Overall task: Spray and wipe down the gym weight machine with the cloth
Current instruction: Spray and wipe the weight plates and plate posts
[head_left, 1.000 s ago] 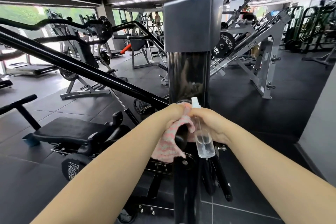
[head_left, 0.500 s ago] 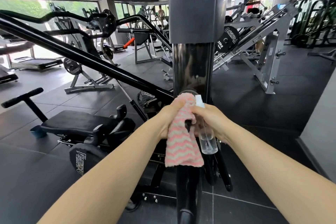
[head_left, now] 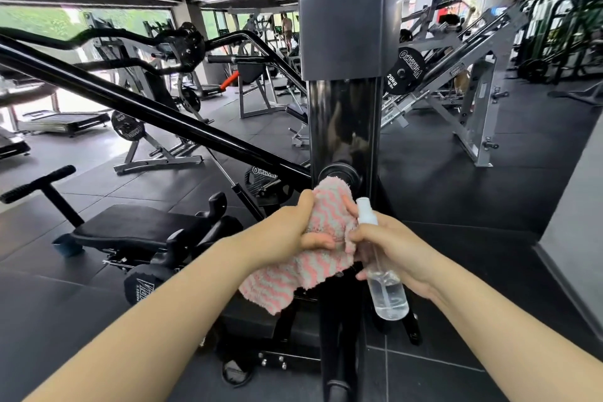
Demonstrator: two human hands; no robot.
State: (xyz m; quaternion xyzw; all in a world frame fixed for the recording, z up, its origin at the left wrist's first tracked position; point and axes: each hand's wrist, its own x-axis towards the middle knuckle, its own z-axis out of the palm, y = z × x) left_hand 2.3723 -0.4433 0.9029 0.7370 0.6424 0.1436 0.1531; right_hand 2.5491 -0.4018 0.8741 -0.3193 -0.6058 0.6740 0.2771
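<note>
Left hand [head_left: 295,232]: grips the pink-and-grey cloth [head_left: 313,248], thumb across its front.
Cloth: top edge lies against the round pivot hub [head_left: 339,173] of the black weight machine column [head_left: 342,117]; the rest hangs down.
Right hand [head_left: 394,250]: curls around a clear spray bottle [head_left: 386,284], white nozzle up, just beside the cloth.
Bench: black padded seat [head_left: 137,227], low left.

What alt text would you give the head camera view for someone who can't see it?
A left hand grips a pink and grey cloth near a black weight machine's round pivot, while the right hand holds a clear spray bottle. Gym equipment fills the background.
</note>
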